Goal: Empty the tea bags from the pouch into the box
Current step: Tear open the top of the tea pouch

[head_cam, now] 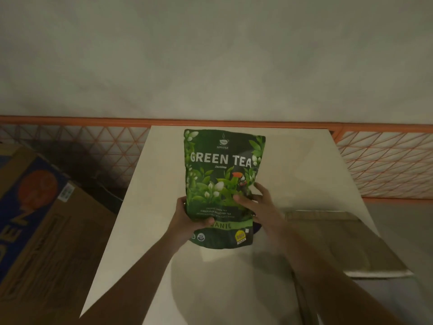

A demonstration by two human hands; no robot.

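Observation:
A green pouch [222, 174] printed "GREEN TEA Jasmine" stands upright above the white table [164, 207], front face toward me, its top edge sealed flat. My left hand [187, 219] grips its lower left edge, thumb across the front. My right hand [255, 202] holds the lower right side, thumb on the front and fingers behind. A flat brown box [346, 242] lies on the table to the right of my right forearm; its inside is not visible. No loose tea bags are in view.
A large cardboard carton [39, 231] with blue and orange print stands on the floor left of the table. An orange lattice barrier [386, 165] runs behind the table along a pale wall. The table's left edge slants close to my left forearm.

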